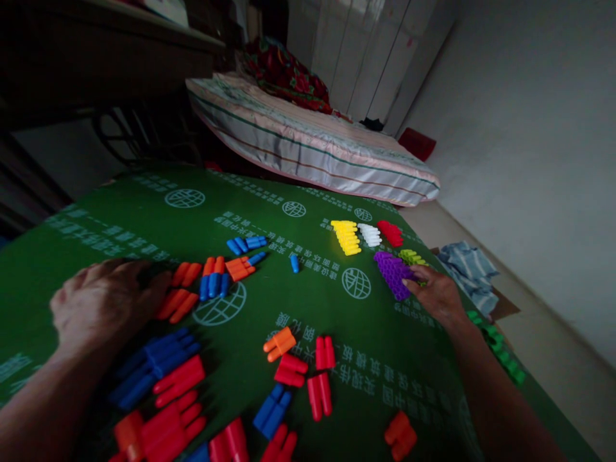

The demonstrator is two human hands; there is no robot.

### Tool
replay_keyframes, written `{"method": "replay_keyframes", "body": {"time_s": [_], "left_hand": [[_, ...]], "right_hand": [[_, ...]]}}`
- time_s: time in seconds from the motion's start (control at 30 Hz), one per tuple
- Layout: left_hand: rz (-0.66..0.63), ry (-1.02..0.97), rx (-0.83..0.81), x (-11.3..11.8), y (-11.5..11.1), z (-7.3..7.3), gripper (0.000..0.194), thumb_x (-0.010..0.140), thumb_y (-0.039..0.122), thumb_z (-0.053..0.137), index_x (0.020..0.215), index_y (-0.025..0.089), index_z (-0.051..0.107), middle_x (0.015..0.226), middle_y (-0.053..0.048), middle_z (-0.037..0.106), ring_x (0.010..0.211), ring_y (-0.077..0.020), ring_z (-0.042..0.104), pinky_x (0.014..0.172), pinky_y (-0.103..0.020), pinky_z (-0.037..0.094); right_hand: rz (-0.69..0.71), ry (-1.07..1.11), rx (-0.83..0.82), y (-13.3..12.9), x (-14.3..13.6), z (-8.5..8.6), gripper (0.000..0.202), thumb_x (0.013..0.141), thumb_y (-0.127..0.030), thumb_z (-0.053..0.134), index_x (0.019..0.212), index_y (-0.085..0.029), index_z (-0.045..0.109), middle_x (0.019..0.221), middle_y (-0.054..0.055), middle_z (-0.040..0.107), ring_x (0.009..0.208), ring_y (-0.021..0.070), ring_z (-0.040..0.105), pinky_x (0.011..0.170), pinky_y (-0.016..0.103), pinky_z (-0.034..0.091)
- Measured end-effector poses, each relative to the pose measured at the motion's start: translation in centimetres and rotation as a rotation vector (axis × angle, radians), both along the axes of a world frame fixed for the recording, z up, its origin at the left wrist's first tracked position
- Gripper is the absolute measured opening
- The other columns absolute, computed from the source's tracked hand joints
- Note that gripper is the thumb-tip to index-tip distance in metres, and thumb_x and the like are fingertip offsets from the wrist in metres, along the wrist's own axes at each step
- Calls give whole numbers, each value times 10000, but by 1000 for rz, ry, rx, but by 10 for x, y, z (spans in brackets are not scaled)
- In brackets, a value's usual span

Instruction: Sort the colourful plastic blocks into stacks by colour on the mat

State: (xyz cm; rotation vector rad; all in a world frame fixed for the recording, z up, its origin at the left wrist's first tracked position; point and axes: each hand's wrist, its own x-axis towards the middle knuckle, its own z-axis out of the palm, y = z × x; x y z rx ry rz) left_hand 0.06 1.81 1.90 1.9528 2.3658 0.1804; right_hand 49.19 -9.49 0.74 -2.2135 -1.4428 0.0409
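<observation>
My right hand (436,294) reaches to the right side of the green board, thumb and fingers closed on the edge of a purple cluster of joined plastic building blocks (392,273). A lime-green cluster (412,257) lies just behind those fingers. On the left, my left hand (103,301) rests palm down with fingers spread, its thumb beside orange bullet-shaped blocks (178,305); whether it touches them is unclear. Near it lie joined orange-and-blue blocks (214,279) and a dark blue cluster (161,356).
Yellow (346,237), white (370,235) and red (390,233) clusters form a row at the far right. Red blocks (320,394) and others lie scattered in front. Green blocks (498,346) sit along the right edge. Beyond the board stands a mattress (312,144).
</observation>
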Motion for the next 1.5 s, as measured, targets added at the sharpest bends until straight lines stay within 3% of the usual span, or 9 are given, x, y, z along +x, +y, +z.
{"method": "replay_keyframes", "body": {"time_s": [0.5, 0.8, 0.97, 1.2, 1.5], "left_hand": [[-8, 30, 8, -3, 4, -3, 742, 780, 604, 217, 1177, 106, 598, 1297, -185, 531, 1199, -370, 452, 984, -521, 411], [11, 27, 5, -1, 4, -3, 728, 774, 572, 256, 1230, 98, 566, 1331, -183, 513, 1226, -377, 442, 1015, -508, 384], [25, 7, 0, -2, 5, -4, 686, 775, 545, 298, 1213, 102, 584, 1342, -176, 512, 1251, -374, 427, 1031, -509, 373], [13, 10, 50, -11, 12, -16, 628, 797, 558, 324, 1187, 159, 612, 1317, -149, 547, 1226, -355, 454, 976, -521, 423], [-22, -36, 132, -9, 4, -19, 577, 821, 489, 355, 1197, 132, 607, 1297, -188, 555, 1200, -355, 463, 970, -506, 410]], "right_hand": [[-6, -77, 24, -2, 1, -3, 391, 764, -455, 595, 1060, -216, 685, 1017, 85, 735, 892, 244, 692, 846, 406, 525], [-67, -91, 168, -11, 1, 9, 389, 752, -518, 569, 940, -209, 714, 917, 81, 747, 825, 248, 698, 790, 388, 537], [-69, -42, 239, -21, -14, 14, 398, 751, -522, 551, 901, -195, 721, 895, 94, 747, 831, 257, 700, 810, 397, 536], [37, 60, 240, -57, -58, 12, 334, 798, -489, 547, 886, -220, 724, 897, 68, 754, 797, 218, 707, 751, 330, 554], [267, 226, -25, -129, -108, -3, 292, 789, -409, 585, 976, -236, 728, 1003, 57, 740, 926, 210, 702, 840, 325, 567]]}}
